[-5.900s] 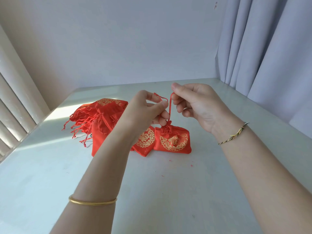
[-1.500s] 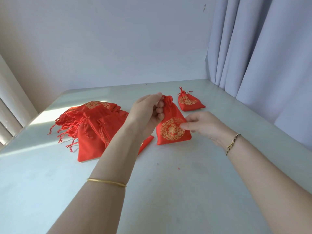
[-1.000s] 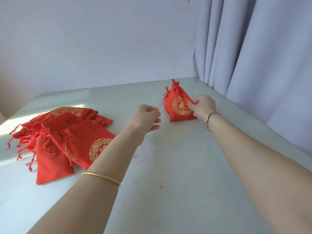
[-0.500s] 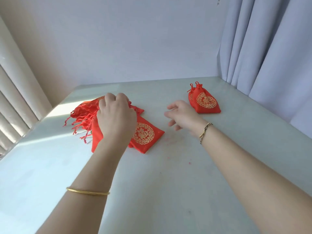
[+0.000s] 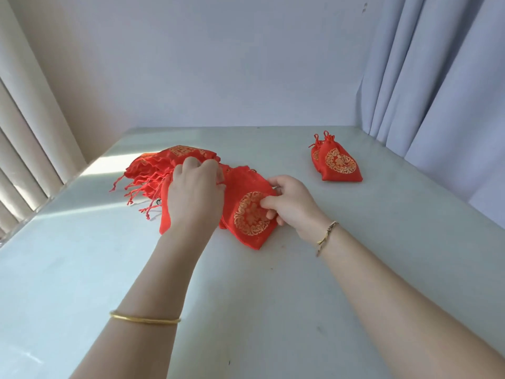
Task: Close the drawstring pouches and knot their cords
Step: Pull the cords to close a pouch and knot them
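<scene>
A heap of red drawstring pouches (image 5: 161, 170) with gold patterns lies left of the table's middle, loose cords trailing to the left. One open pouch (image 5: 247, 212) lies flat at the heap's right end. My left hand (image 5: 195, 192) rests over the heap, fingers curled onto that pouch's top by the cord. My right hand (image 5: 291, 203) pinches the same pouch's right edge. Two closed, knotted pouches (image 5: 337, 162) sit apart at the far right.
The pale table (image 5: 246, 296) runs to a wall at the back. Grey curtains (image 5: 437, 77) hang along the right edge and vertical blinds (image 5: 24, 146) along the left. Sunlight falls across the left of the table.
My right hand has moved left from bare table and taken the top pouch's edge. My left hand stays on the heap. Earlier, a closed pouch was set beside the first at the far right.
</scene>
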### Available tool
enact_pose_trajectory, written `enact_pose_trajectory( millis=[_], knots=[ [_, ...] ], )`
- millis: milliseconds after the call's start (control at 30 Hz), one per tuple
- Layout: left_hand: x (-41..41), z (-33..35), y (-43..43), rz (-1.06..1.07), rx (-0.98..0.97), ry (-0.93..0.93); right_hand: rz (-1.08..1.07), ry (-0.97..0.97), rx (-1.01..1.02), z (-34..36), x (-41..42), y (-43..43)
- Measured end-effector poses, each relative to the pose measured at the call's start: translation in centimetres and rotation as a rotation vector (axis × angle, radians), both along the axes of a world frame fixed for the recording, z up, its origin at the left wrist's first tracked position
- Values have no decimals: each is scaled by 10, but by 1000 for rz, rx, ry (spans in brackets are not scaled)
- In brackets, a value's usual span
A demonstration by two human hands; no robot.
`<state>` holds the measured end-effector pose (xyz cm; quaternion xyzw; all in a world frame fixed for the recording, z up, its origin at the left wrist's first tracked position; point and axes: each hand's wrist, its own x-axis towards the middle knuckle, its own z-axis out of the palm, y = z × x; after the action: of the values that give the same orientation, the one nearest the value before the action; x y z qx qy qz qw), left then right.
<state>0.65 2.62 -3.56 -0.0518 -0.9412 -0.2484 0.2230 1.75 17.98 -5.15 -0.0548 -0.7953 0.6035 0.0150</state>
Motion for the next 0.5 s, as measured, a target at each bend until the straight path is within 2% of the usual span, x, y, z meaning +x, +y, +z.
enact_pose_trajectory(
  millis=[100, 200, 333, 400, 433, 467, 500],
  knots=[
    [3, 19, 7, -296, 305, -43, 8, -82, -38, 22, 8, 24],
    [8, 32, 18, -460, 413, -101, -72, -25, -240, 40, 9, 47],
    [9, 28, 27, -530, 492, -96, -35, 74, -286, 57, 13, 59],
    [8, 25, 29, -520, 517, -99, 2, 73, -386, 65, 15, 59],
    [7, 25, 29, -511, 512, -96, -21, 82, -395, 66, 14, 58],
    [7, 26, 28, -504, 502, -91, -81, 117, -318, 66, 13, 58],
    [6, 27, 27, -501, 496, -87, -161, 168, -150, 64, 11, 59]
  ],
)
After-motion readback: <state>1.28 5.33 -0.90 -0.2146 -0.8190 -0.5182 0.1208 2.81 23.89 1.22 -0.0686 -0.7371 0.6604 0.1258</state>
